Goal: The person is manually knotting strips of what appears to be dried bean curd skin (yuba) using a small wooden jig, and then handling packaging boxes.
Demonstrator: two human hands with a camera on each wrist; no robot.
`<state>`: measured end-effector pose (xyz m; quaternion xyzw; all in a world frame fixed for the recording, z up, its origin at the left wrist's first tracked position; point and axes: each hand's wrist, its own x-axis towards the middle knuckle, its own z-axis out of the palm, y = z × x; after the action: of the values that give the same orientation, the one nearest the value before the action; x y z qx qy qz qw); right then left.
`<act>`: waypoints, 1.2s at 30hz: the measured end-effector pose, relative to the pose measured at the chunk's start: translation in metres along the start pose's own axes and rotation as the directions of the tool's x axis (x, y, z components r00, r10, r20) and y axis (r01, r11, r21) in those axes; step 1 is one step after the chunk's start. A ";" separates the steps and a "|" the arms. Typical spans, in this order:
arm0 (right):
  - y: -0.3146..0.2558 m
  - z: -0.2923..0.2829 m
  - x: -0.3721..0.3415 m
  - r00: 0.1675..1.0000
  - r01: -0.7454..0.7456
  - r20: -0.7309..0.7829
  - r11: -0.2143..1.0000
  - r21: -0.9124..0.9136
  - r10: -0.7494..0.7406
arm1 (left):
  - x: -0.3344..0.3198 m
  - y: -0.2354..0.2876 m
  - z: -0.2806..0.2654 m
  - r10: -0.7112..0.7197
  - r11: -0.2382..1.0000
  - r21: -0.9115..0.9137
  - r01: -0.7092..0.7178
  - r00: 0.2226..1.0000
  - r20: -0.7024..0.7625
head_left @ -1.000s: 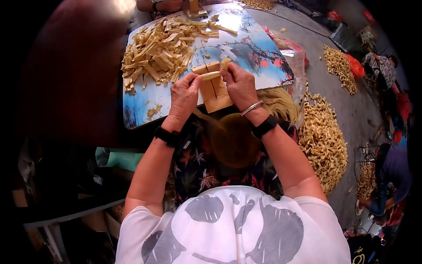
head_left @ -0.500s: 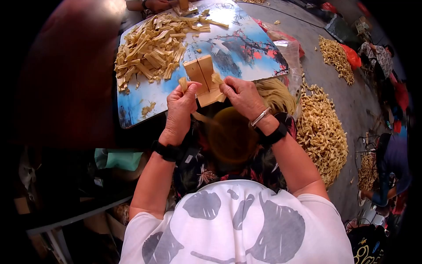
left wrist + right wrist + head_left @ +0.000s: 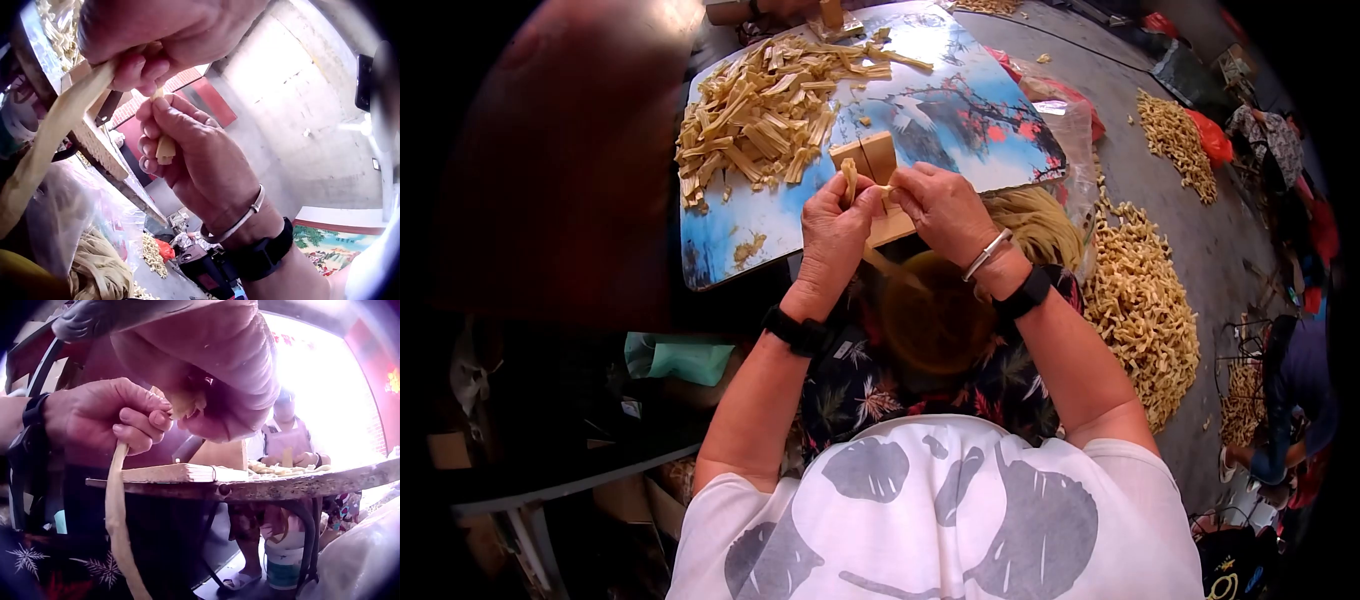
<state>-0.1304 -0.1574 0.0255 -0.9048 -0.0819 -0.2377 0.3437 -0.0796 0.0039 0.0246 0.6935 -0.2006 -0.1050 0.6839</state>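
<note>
Above the front edge of the table, my left hand [image 3: 830,232] and right hand [image 3: 950,210] meet, fingertips almost together. Between left thumb and fingers I pinch a long, flat, pale yellow strip [image 3: 115,515]; its tail hangs down below the hand. The fingers of my right hand curl round a short yellow piece [image 3: 165,150] whose blunt end sticks out in the left wrist view. A short folded end [image 3: 849,180] stands up at the left fingers. Just behind the hands is a slotted wooden stand [image 3: 870,152], its base partly hidden by them.
A heap of flat yellow pieces [image 3: 750,120] covers the left of the picture-printed table [image 3: 990,110]. A round basin [image 3: 935,325] sits at the lap. Soft strips [image 3: 1035,225] hang by the table's right edge; knotted pieces [image 3: 1140,310] are piled on the floor. Another person [image 3: 290,434] sits opposite.
One second ago the hands stretched a piece across the stand's top. Half a second ago they were apart with an end in each; now they have come together in front of the stand.
</note>
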 end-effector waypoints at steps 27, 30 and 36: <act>0.006 -0.011 -0.045 0.995 -0.098 -0.013 0.994 0.041 0.099 | 0.030 -0.015 -0.069 -0.185 0.963 -0.251 0.101 0.923 -0.337; 0.003 -0.004 -0.088 0.984 -0.176 0.010 0.983 0.047 0.176 | -0.014 0.003 -0.053 -0.187 0.861 -0.498 0.106 0.976 -0.115; -0.031 0.005 -0.106 0.986 -0.101 -0.124 0.993 0.056 0.107 | -0.087 -0.018 0.001 -0.199 0.978 -0.030 0.208 0.963 0.182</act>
<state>-0.2311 -0.1292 -0.0115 -0.8821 -0.0184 -0.2745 0.3822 -0.1561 0.0395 -0.0042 0.6812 -0.1862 -0.2412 0.6657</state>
